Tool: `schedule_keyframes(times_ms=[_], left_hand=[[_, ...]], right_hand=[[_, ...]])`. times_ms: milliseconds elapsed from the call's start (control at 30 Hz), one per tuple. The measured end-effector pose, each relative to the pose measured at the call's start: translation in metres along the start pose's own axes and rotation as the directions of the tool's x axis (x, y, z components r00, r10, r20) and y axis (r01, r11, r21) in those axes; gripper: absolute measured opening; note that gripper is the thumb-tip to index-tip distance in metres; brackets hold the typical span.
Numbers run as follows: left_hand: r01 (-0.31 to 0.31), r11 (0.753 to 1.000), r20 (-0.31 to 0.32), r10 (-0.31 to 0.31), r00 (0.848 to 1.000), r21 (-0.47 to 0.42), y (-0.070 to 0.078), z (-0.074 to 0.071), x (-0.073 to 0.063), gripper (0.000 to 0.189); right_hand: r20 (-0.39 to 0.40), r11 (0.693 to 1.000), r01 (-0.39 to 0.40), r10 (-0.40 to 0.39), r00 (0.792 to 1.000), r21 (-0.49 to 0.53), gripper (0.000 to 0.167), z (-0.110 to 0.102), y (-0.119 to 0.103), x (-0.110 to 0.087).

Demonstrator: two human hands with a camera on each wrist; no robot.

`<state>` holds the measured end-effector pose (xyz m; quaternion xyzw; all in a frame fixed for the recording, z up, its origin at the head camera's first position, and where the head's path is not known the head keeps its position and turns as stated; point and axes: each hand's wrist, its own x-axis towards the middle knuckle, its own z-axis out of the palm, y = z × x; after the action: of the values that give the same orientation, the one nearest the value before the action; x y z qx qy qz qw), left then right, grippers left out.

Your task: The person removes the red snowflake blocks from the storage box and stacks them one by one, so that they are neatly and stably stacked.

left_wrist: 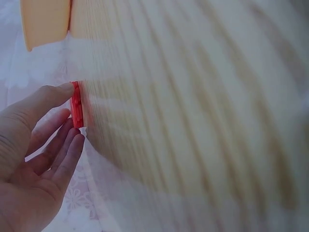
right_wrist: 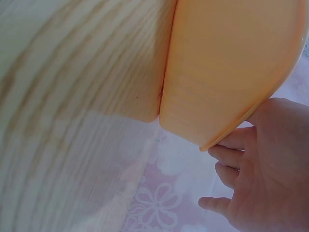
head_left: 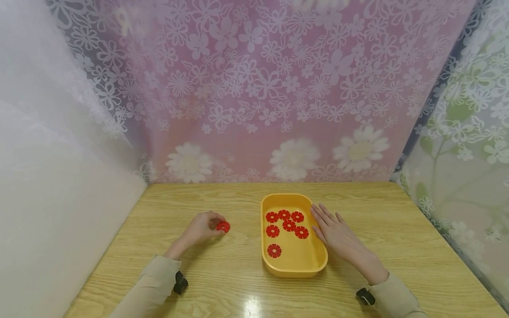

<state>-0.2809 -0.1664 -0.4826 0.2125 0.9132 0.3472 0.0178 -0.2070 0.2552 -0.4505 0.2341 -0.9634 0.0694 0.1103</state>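
My left hand (head_left: 204,228) is left of the yellow tray (head_left: 294,270), low over the wooden table. Between thumb and fingers it pinches a red notched disc (head_left: 223,227) with a small hole in its middle. Edge-on in the left wrist view, the red disc (left_wrist: 77,105) stands at the fingertips, at or just above the table top. Several similar red discs (head_left: 274,251) lie flat inside the tray, mostly toward its far and left parts. My right hand (head_left: 338,234) rests with straight fingers on the tray's right rim; in the right wrist view its fingers touch the rim's outer side.
A wooden table (head_left: 222,282) carries everything. Behind it hangs a pink flowered cloth (head_left: 246,150). A pale cloth (head_left: 59,168) closes off the left side and a flowered one (head_left: 465,185) the right.
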Motion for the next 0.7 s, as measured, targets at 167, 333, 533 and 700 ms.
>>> schedule_keyframes(times_ms=[167, 333, 533, 700], left_hand=[[-0.001, 1.0, 0.0, 0.001, 1.0, -0.002, -0.003, -0.001, 0.001, 0.035], [-0.002, 0.998, -0.061, -0.001, 0.998, -0.064, -0.002, -0.007, 0.005, 0.031], [-0.029, 0.992, -0.105, 0.017, 0.994, -0.12, 0.008, -0.014, 0.007, 0.032], [-0.054, 0.989, -0.119, 0.037, 0.992, -0.139, 0.021, -0.015, 0.01, 0.035]], right_hand=[[0.006, 1.0, -0.009, 0.009, 1.0, 0.014, 0.058, -0.001, -0.001, 0.0], [-0.017, 1.0, -0.004, 0.005, 1.0, 0.031, 0.058, -0.001, -0.001, 0.0], [-0.068, 0.999, 0.025, -0.023, 0.997, 0.03, 0.056, 0.005, 0.003, 0.0], [-0.021, 1.0, 0.005, -0.005, 1.0, 0.02, 0.058, 0.001, 0.0, 0.0]])
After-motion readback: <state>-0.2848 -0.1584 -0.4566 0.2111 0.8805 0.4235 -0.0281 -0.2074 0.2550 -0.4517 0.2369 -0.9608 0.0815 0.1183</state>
